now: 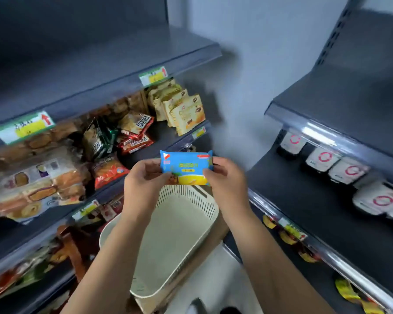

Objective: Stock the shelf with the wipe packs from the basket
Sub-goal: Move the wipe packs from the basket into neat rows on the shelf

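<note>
Hands both up, chest height, sharing one wipe pack [186, 167] between them. We note our left hand [143, 177] pinching the pack's left end, its fingers [156, 165] curled behind and the thumb across the front. Our right hand [227, 177] clamps the opposite end the same way, fingers [220, 163] wrapped over the pack's right edge. Pack is blue above, yellow below, held flat-faced toward us and roughly level.

Directly beneath the fingers sits the basket [191, 200], cream, slotted walls; we see no other packs in the part of it that shows between our forearms.

Right of our right-hand fingers, a dark shelf [304, 200] runs away from us, its near stretch bare; white pouches with red rings [325, 158] stand in a row along its back, well apart from the pack.

Left of our left-hand fingers, another shelf unit carries snack bags [134, 125], tan biscuit packs [186, 114] and wrapped bread [36, 184]. Yellow-green price tags [24, 128] clip to the shelf edges there.
</note>
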